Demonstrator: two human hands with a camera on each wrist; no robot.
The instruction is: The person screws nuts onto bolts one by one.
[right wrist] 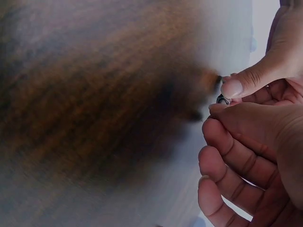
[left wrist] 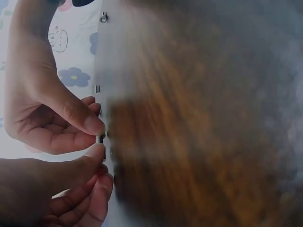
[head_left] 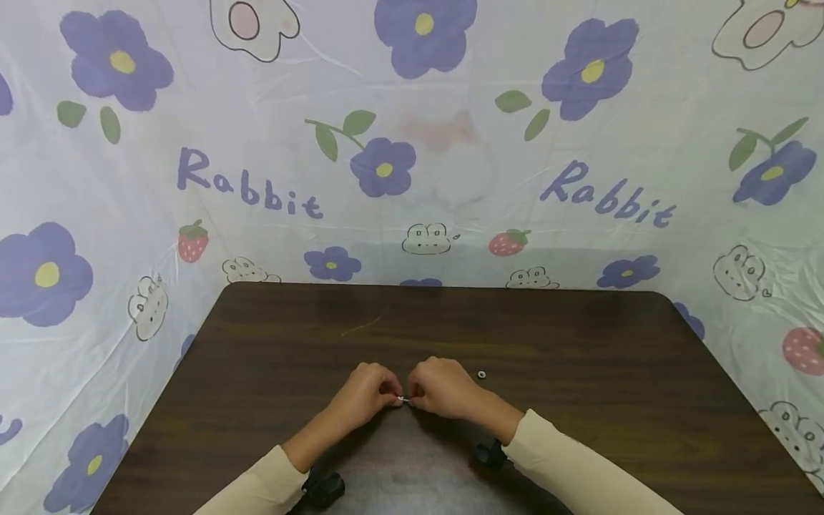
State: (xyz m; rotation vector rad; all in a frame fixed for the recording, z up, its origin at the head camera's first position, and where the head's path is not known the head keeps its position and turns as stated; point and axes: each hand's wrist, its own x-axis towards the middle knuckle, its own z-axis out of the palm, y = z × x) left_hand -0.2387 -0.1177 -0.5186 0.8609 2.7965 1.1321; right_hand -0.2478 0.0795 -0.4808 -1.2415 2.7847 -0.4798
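Observation:
A small silver threaded bolt spans the narrow gap between my two hands, low over the table's middle. My left hand pinches one end between thumb and fingers. From the other side my right hand pinches the bolt too, its thumb and fingertips close to the left ones. In the right wrist view a ring-shaped metal nut shows between the two thumb tips; I cannot tell which hand grips it. Fingertips hide most of the bolt. Another small nut lies on the table just beyond the right wrist.
The dark wooden table reaches back to a white cloth printed with flowers and rabbits. Past the right hand, the left wrist view shows a ring-shaped metal piece and a small metal piece.

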